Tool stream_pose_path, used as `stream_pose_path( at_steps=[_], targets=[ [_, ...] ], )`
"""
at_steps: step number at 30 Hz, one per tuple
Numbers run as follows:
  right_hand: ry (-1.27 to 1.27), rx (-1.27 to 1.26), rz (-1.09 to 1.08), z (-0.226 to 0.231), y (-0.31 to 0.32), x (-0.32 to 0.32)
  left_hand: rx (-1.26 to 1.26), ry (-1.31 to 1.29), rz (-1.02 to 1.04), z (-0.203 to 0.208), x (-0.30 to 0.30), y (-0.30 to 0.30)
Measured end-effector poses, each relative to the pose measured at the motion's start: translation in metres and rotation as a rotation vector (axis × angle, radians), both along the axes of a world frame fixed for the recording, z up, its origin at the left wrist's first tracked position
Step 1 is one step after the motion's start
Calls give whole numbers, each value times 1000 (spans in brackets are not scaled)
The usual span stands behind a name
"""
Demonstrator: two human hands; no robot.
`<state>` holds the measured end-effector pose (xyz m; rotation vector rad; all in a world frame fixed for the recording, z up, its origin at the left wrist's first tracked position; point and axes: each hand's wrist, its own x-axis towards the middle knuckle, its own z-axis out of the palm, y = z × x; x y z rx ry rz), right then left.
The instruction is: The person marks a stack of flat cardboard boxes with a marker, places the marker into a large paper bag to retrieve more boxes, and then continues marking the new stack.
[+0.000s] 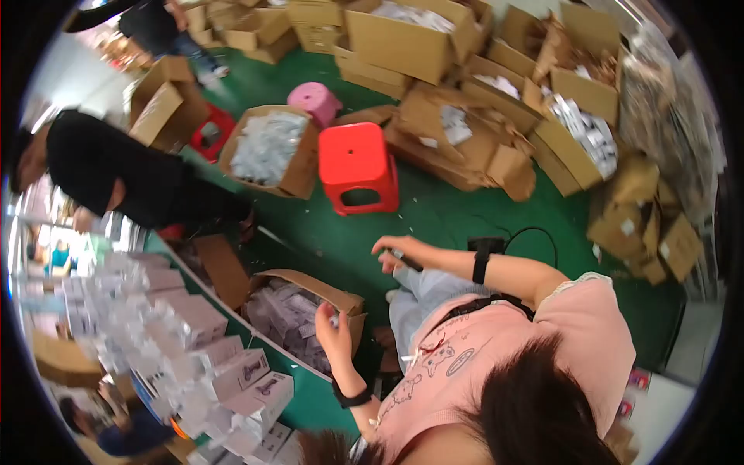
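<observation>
Two hands (333, 335), one dark object (407, 260), two wristbands (482, 263), one pink stool (313, 99), at least two red stools (353, 155)

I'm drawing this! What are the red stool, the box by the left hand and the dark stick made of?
The red stool looks like smooth, slightly shiny plastic: even colour, rounded corners. The box by the left hand looks like matte cardboard: brown, with a thin flap. The dark stick in the right hand could be plastic or metal; it's too small to tell.
</observation>
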<state>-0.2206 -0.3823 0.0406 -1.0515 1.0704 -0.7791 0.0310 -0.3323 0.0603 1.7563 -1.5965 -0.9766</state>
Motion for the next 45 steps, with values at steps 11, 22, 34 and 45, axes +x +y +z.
stream_pose_path(
  at_steps=[11, 22, 34, 45],
  targets=[
    [472, -142, -617, -22, 60, -184, 381, 341, -754, -10, -267, -95],
    [75, 33, -644, -74, -12, -389, 875, 419, -483, -66, -490, -154],
    [-409, 708, -1380, -484, -186, -548, 606, 450, -60, -276, -563, -188],
    [111, 341, -1479, -635, -297, -566, 477, 525, -31, -350, -574, -199]
  ],
)
